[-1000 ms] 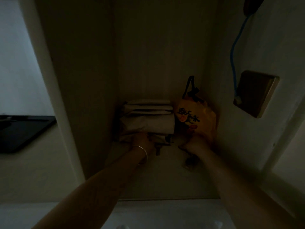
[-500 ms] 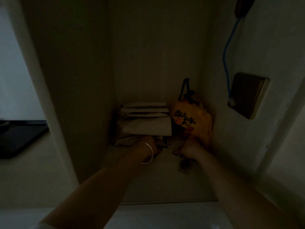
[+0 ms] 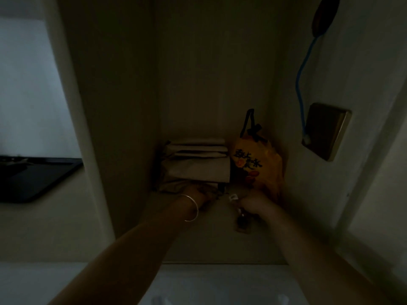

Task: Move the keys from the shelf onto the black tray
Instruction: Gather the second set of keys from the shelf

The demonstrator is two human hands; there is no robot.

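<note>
Both my arms reach into a dim shelf niche [image 3: 211,245]. My right hand [image 3: 255,204] is closed on a bunch of keys [image 3: 242,221]; a dark fob dangles below the fist and a small pale tag pokes out at its left. My left hand [image 3: 202,194], with a thin bangle on the wrist, rests curled at the foot of a stack of folded pale cloth [image 3: 196,164]; what its fingers touch is too dark to tell. The black tray [image 3: 35,179] lies on a surface far to the left, outside the niche.
An orange drawstring bag [image 3: 257,164] stands in the back right corner, just behind my right hand. On the right wall sit a switch plate [image 3: 326,130] and a blue cord [image 3: 301,80]. A pale vertical panel [image 3: 92,150] separates the niche from the tray.
My right hand has closed on the keys and drawn them a little forward and left off the shelf floor. The left hand stays by the cloth stack.
</note>
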